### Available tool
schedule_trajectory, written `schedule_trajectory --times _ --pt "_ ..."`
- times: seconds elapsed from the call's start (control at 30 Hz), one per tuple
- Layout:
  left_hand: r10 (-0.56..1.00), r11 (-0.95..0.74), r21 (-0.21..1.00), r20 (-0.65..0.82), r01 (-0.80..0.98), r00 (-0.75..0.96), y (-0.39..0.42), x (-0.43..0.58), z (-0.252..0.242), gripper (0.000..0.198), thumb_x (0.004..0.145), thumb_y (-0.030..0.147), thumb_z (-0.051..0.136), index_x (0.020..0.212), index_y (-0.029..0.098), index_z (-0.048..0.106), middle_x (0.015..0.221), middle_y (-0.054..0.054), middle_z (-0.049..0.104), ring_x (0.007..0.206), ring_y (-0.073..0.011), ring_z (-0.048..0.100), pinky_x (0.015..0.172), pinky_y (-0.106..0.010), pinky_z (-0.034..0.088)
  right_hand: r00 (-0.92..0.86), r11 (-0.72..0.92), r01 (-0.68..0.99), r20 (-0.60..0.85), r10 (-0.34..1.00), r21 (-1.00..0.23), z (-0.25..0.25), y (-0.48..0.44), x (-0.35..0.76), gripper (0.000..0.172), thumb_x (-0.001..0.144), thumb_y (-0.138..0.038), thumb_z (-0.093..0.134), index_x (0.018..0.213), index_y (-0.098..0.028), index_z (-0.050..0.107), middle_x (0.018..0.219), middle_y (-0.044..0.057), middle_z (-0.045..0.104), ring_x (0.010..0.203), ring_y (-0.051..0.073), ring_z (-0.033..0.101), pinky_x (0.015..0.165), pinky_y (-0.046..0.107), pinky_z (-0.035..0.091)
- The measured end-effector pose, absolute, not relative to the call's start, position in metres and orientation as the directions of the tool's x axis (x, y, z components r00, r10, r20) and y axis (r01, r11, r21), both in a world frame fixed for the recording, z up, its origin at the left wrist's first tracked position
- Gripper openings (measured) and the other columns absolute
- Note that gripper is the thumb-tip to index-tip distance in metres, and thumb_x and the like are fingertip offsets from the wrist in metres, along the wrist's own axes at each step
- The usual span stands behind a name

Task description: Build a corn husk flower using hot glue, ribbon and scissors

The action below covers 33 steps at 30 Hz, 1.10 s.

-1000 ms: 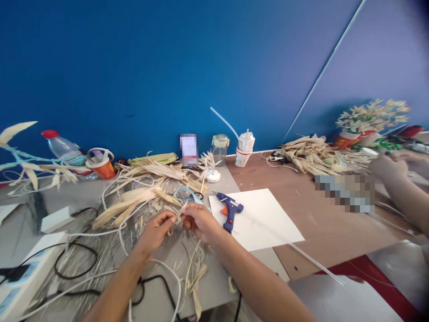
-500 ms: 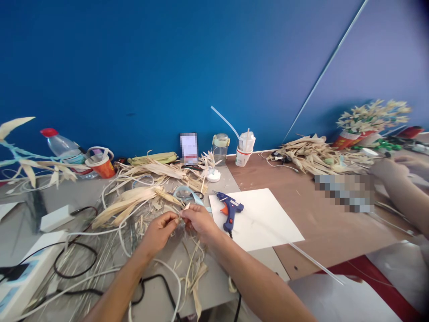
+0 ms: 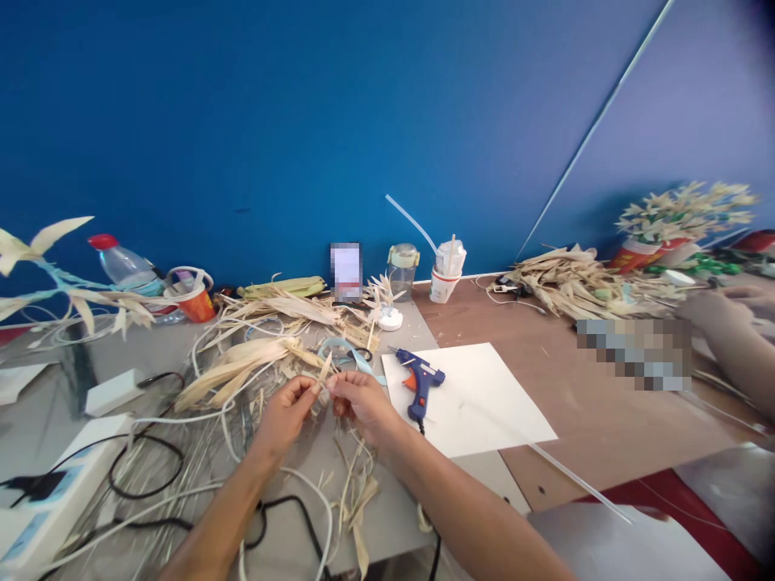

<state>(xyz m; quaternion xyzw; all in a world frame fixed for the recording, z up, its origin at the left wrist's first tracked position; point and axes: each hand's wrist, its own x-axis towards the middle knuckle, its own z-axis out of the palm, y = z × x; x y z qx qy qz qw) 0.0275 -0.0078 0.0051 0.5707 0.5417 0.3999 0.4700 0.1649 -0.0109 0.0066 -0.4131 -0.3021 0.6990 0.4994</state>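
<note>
A small pointed strip of dried corn husk [image 3: 326,368] stands upright between my two hands. My left hand [image 3: 286,413] pinches its lower end with thumb and forefinger. Close against it, my right hand [image 3: 363,403] has its fingertips closed at the same strip; the fingers partly hide the lower end. To the right of my right hand, a blue hot glue gun [image 3: 419,381] lies on a white sheet of paper [image 3: 484,403]. Just behind my hands are a roll of light blue tape [image 3: 351,353] and a bundle of husks [image 3: 242,367].
A power strip [image 3: 66,476] and loose cables lie at the left, beside a husk-leaf branch [image 3: 60,282]. A bottle [image 3: 124,266], phone [image 3: 346,270], jar [image 3: 402,270] and paper cup [image 3: 445,284] line the wall. Another person's hand [image 3: 714,315] works at the right.
The husk strip now shows more of its length and stands more upright between my fingertips. My hands stay close together; the whole view has shifted slightly.
</note>
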Motion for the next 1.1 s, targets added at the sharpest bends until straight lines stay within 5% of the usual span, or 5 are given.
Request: schedule_trajectory --times 0.77,1.1 --pt "0.987 -0.084 0.967 0.047 0.239 0.156 -0.008 0.029 -0.006 0.016 0.074 0.033 0.058 0.069 0.018 0.058 0.062 0.001 0.060 0.059 -0.0136 0.054 0.054 -0.024 0.040 -0.144 -0.344 -0.525 -0.317 0.937 -0.778 0.002 -0.010 0.158 0.007 0.053 -0.019 0.059 0.054 -0.019 0.052 0.037 -0.008 0.044 0.035 0.006 0.036 0.040 0.020 0.026" --pt "0.987 -0.130 0.954 0.098 0.269 0.129 -0.010 0.028 -0.006 0.014 0.074 0.031 0.059 0.070 0.018 0.059 0.063 0.001 0.060 0.061 -0.0146 0.055 0.061 -0.025 0.042 -0.224 -0.441 -0.628 -0.393 0.892 -0.641 0.008 -0.011 0.161 0.017 0.047 -0.012 0.062 0.056 -0.019 0.050 0.038 -0.008 0.046 0.034 0.006 0.035 0.039 0.021 0.032"
